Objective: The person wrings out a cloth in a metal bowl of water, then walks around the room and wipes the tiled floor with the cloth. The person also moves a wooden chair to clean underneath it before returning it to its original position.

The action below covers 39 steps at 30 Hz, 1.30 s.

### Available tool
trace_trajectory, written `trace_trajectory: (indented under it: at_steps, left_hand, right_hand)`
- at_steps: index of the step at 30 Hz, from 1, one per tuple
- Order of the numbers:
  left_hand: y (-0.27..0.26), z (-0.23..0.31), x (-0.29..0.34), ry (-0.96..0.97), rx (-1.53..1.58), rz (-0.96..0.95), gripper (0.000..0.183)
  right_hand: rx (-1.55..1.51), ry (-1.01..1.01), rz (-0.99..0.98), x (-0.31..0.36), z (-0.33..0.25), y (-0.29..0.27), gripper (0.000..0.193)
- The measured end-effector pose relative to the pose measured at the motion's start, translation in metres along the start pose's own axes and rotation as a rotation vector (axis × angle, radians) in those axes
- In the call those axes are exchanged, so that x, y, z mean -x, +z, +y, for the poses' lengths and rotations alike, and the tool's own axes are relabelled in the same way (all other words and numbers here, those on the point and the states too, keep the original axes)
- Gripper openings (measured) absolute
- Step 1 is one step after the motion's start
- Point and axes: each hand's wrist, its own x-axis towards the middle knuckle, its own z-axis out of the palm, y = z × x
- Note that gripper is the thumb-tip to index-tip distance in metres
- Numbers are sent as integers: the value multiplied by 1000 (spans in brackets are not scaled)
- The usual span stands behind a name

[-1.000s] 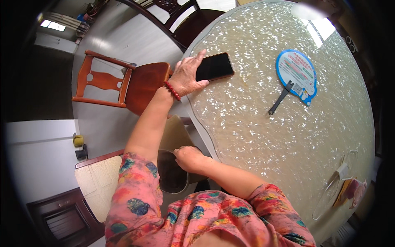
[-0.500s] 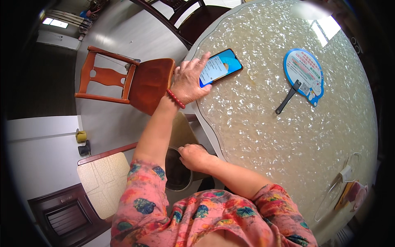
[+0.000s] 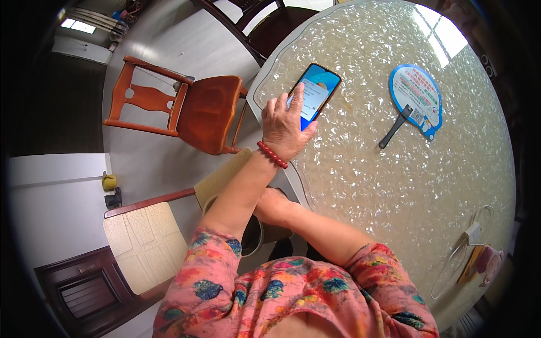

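A smartphone (image 3: 319, 94) with a lit blue and white screen rests on the table near its left edge. My left hand (image 3: 283, 128) is over the phone's lower left side, fingers stretched and apart. Its index finger reaches onto the screen, and the thumb is by the phone's lower right corner. A red bead bracelet (image 3: 273, 155) circles that wrist. My right hand (image 3: 274, 206) is lower, beside the table edge and partly behind my left forearm, which hides its fingers. Whether it holds anything is not visible.
The round table (image 3: 360, 186) has a pearly patterned top. On it lie a blue-rimmed hand fan (image 3: 417, 96) with a black handle and, at the lower right, a white face mask (image 3: 473, 234). A wooden chair (image 3: 208, 110) stands left, above a cream-topped stool (image 3: 146, 245). A round bin (image 3: 253, 236) is below my forearms.
The phone has turned counterclockwise and shifted slightly right. My left hand has moved right and down with it, its forearm now covering the fingers of my right hand.
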Motion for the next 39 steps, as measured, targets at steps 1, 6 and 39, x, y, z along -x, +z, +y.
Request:
trace_trajectory:
  at_steps: [1, 6, 39]
  left_hand:
    - [5, -10, 7, 17, 97, 97, 74]
    - [-22, -58, 79, -88, 153, 397, 43]
    - [26, -204, 449, -1272, 661, -53, 24]
  right_hand:
    - [42, -2, -70, -1, 1, 1, 15]
    - [198, 70, -194, 0, 3, -7, 15]
    - [-1236, 1369, -114, -17, 74, 284, 91]
